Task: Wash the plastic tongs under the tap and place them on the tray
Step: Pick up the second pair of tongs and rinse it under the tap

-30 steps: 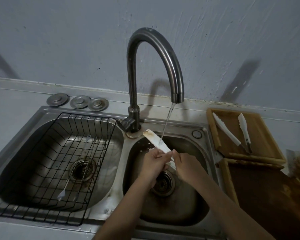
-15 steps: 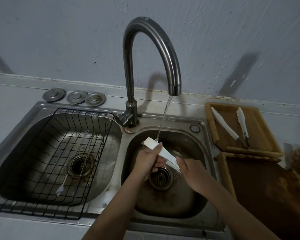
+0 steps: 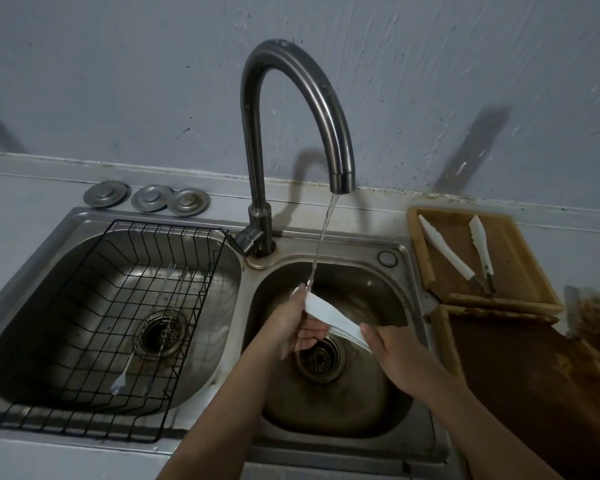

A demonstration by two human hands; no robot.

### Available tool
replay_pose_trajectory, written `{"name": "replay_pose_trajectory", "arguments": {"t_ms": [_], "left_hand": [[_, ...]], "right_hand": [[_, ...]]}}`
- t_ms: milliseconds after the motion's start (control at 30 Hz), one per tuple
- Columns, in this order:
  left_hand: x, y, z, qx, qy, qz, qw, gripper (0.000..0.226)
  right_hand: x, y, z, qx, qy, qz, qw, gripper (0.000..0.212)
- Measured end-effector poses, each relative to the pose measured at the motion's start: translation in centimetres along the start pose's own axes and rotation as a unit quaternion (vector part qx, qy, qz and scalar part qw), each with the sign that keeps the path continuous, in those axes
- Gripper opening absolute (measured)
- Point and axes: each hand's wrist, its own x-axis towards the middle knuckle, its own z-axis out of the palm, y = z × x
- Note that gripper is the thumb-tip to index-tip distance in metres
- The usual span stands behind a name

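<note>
White plastic tongs (image 3: 329,314) lie slanted over the right sink basin (image 3: 329,407), their upper tip under the thin stream from the curved steel tap (image 3: 291,109). My left hand (image 3: 291,327) grips the upper end of the tongs, fingers wrapped around it. My right hand (image 3: 392,355) holds the lower end, which it hides. On the counter to the right sits a wooden tray (image 3: 541,271) with another pair of white tongs (image 3: 454,256) lying open in it.
A black wire rack (image 3: 84,306) holding thin metal utensils fills the left basin. Three metal drain covers (image 3: 146,198) lie behind it by the wall. A second, stained wooden tray (image 3: 520,386) sits nearer me on the right, a stained packet (image 3: 593,327) beside it.
The tongs have dropped lower and tilted flatter in the basin. My left hand slid up to the tip under the water, and my right hand moved away to the right.
</note>
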Motion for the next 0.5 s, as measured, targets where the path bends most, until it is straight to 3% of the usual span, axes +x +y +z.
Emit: {"name": "replay_pose_trajectory", "arguments": {"t_ms": [100,167,333,500], "left_hand": [[0.48,0.11,-0.45,-0.029,0.027,0.007,0.999,0.074],[0.36,0.13,-0.62,-0.03,0.028,0.03,0.999,0.062],[-0.14,-0.01,-0.81,-0.083,0.012,0.093,0.992,0.024],[-0.11,0.75,-0.63,-0.182,0.053,0.141,0.972,0.029]], "right_hand": [[0.08,-0.23,0.31,-0.01,0.01,-0.012,1.0,0.046],[0.22,-0.24,0.43,-0.027,0.02,-0.014,0.999,0.045],[0.54,-0.4,0.24,-0.19,0.091,-0.044,0.977,0.037],[0.17,-0.83,-0.28,-0.21,0.134,-0.057,0.967,0.061]]}}
